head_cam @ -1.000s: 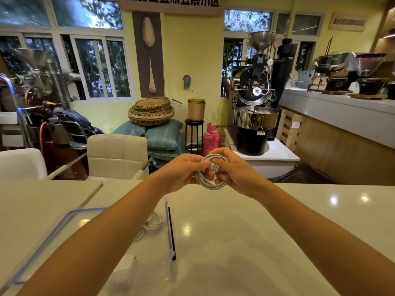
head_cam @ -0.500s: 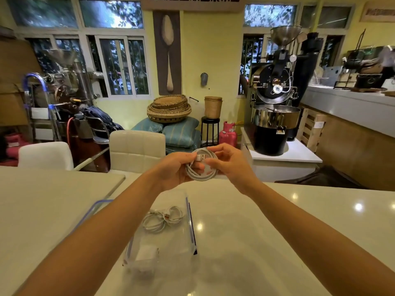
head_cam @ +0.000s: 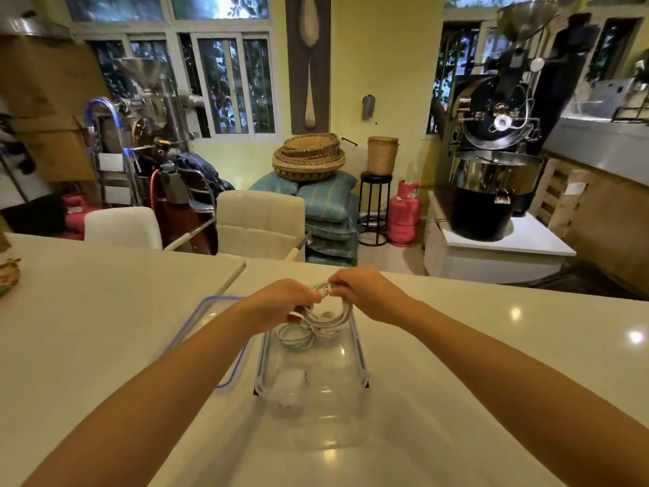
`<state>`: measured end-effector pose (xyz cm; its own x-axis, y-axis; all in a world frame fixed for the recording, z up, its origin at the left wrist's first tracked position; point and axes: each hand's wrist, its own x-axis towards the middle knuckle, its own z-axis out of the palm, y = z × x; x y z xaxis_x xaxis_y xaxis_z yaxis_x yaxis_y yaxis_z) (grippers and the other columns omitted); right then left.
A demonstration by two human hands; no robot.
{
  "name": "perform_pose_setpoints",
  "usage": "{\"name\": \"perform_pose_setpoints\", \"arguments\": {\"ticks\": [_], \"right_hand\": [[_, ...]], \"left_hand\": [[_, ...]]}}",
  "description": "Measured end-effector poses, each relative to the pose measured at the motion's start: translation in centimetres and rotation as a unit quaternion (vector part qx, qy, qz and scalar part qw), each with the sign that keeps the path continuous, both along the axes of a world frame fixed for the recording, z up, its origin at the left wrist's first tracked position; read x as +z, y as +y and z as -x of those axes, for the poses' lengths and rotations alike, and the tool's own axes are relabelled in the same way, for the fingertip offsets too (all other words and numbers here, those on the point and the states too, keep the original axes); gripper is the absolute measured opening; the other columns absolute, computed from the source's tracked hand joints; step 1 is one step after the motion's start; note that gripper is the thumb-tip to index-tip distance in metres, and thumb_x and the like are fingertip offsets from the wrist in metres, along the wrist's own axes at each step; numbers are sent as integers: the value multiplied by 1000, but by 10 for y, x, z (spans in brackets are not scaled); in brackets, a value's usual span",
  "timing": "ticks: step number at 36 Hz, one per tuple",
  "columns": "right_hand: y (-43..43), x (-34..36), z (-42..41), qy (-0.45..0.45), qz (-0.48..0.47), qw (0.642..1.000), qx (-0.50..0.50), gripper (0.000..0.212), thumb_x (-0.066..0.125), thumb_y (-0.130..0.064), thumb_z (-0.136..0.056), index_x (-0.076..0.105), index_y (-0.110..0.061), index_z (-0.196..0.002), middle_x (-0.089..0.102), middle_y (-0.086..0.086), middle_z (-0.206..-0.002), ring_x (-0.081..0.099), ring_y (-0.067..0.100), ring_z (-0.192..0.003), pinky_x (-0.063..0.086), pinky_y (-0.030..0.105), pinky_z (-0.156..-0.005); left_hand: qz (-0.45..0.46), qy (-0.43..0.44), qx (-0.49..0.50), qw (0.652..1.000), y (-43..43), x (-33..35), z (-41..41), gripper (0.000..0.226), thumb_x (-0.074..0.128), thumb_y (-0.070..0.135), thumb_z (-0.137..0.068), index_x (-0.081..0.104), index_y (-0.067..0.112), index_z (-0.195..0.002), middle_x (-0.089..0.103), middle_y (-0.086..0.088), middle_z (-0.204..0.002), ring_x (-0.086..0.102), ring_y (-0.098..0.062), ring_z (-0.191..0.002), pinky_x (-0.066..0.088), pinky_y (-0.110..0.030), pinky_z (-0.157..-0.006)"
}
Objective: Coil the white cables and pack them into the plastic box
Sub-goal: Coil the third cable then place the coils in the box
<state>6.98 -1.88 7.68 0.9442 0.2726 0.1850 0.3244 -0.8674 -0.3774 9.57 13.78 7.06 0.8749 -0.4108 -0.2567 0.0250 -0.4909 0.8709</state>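
White coiled cable [head_cam: 328,311] is pinched by left hand [head_cam: 281,304] and right hand [head_cam: 365,293] over the clear plastic box [head_cam: 361,363], so loops stay together; another coil [head_cam: 295,337] lies inside.

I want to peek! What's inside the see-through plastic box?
Inside the clear plastic box lie a coiled white cable at the far end and a blurry white block nearer. The hand-held white cable coil hides part of the far end.

A shiny white table [head_cam: 474,363] holds a clear box [head_cam: 361,360] in the middle. A clear lid [head_cam: 207,307] with a blue edge lies flat just left of the box.
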Motion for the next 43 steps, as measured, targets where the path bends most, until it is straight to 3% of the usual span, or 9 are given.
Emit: {"name": "perform_pose_setpoints", "arguments": {"ticks": [4, 6, 9, 13, 16, 21, 25, 32, 43], "right_hand": [[10, -16, -3, 51, 87, 995, 11, 31, 42, -20, -95, 59, -6, -117, 62, 14, -119, 55, 27, -108, 41, 33, -90], [14, -27, -4, 68, 144, 987, 24, 31, 43, -21, -94, 59, -8, -117, 62, 14, -119, 55, 28, -108, 42, 34, -90], [15, -43, -6, 53, 244, 967, 51, 28, 46, -20, -92, 58, -12, -116, 64, 15, -114, 58, 31, -103, 46, 35, -83], [20, -48, -6, 9, 347, 933, 96, 22, 47, -14, -91, 61, -7, -106, 67, 16, -103, 62, 31, -92, 44, 32, -72], [24, -48, -8, 21, 399, 911, 105, 17, 50, -8, -88, 62, -2, -100, 67, 16, -102, 56, 27, -76, 43, 31, -60], [33, -48, -10, 96, 398, 907, 98, 26, 56, -14, -87, 61, -1, -110, 61, 18, -114, 60, 32, -99, 49, 36, -80], [35, -48, -11, 116, 397, 903, 119, 29, 59, -15, -85, 62, -1, -111, 61, 18, -116, 58, 29, -97, 47, 34, -82], [39, -52, -12, 144, 420, 888, 122, 30, 56, -11, -87, 61, -2, -115, 60, 17, -108, 49, 23, -85, 44, 32, -83], [37, -50, -9, 141, 376, 909, 113, 29, 49, -8, -90, 59, -2, -116, 58, 17, -113, 47, 24, -86, 42, 31, -82]], "left_hand": [[-104, -49, -20, 993, -1, -27, 4, 21, 54, 13, -87, 57, 11, -67, 52, -5, -65, 45, -13, -61, 38, -23, -63], [-162, -78, -36, 983, -3, -40, 6, 6, 57, 10, -84, 61, 8, -80, 61, -13, -80, 53, -19, -73, 41, -28, -69], [-238, -121, -36, 963, -5, -55, 11, 28, 60, 15, -83, 56, 3, -108, 64, -17, -108, 55, -21, -85, 43, -29, -72], [-262, -141, -37, 954, -10, -61, 15, 21, 61, 23, -84, 62, 3, -89, 62, -8, -74, 52, -13, -64, 34, -18, -51], [-269, -146, -37, 951, -13, -64, 15, 25, 59, 23, -86, 64, -1, -92, 54, -2, -62, 50, -12, -56, 43, -21, -59], [-300, -155, -47, 940, -14, -64, 16, 25, 57, 13, -86, 62, -5, -102, 66, -21, -97, 49, -17, -73, 47, -31, -82], [-313, -152, -44, 937, -15, -67, 16, 25, 55, 9, -85, 62, -7, -103, 66, -19, -93, 50, -19, -72, 47, -33, -86], [-346, -134, -50, 927, -18, -77, 15, 29, 51, 12, -89, 56, -3, -114, 59, -21, -119, 56, -30, -111, 42, -31, -95], [-354, -141, -83, 921, -18, -70, 10, 31, 47, 7, -90, 55, 0, -118, 57, -18, -126, 54, -30, -114, 41, -34, -98]]}}
